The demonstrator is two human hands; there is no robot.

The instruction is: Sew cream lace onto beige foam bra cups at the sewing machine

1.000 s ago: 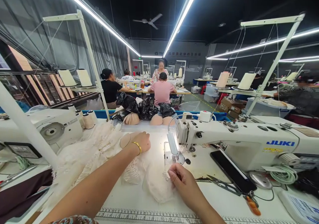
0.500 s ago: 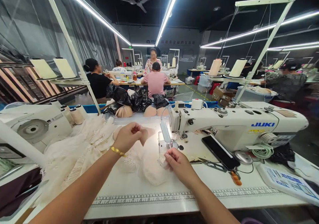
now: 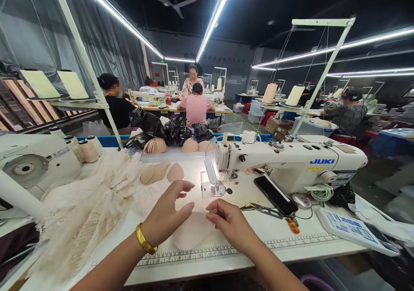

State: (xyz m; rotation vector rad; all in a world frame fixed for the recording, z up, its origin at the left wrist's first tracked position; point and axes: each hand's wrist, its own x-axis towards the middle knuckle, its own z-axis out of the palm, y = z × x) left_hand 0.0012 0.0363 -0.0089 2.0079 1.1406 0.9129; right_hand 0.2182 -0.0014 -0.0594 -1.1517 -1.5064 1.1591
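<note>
The beige pad (image 3: 175,172) pinched by the left hand (image 3: 165,215) half a second ago now lies left of the sewing machine (image 3: 287,158); that hand, fingers parted, now hovers front-left of the machine.

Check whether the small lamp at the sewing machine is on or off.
On: bright white light shows beside the lamp, above the metal plate.

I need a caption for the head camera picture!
Left hand open, right hand at pale fabric, near a white sewing machine.
</note>
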